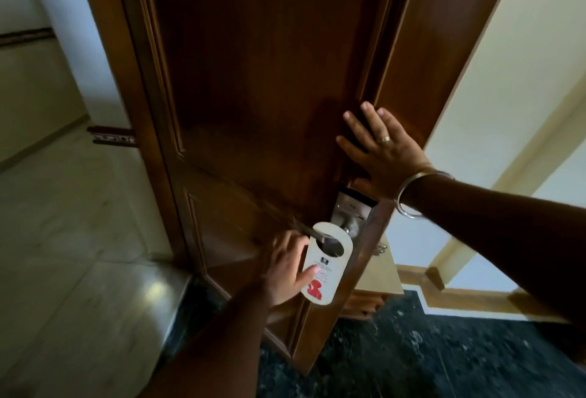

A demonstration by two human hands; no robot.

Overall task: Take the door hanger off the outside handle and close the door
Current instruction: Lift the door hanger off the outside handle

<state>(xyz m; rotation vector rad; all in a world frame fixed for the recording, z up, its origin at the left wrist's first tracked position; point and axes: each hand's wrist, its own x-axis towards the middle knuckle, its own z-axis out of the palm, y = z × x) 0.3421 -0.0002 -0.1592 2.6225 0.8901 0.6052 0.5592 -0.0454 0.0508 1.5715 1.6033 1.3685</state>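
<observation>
A dark wooden door (253,80) stands partly open, its edge toward me. A white door hanger (329,270) with a red figure printed low on it hangs by its hole on the lever handle (320,237). My left hand (285,270) grips the hanger from its left side, thumb across the printed face. My right hand (380,150) lies flat with fingers spread against the door near its edge, just above the metal lock plate (352,207). It wears a ring and a metal bangle.
A pale marble floor (73,239) and a corridor lie to the left of the door. Dark speckled floor (428,350) is at the lower right, with cream walls and wooden skirting behind. A wooden piece of furniture (377,283) stands just behind the door's edge.
</observation>
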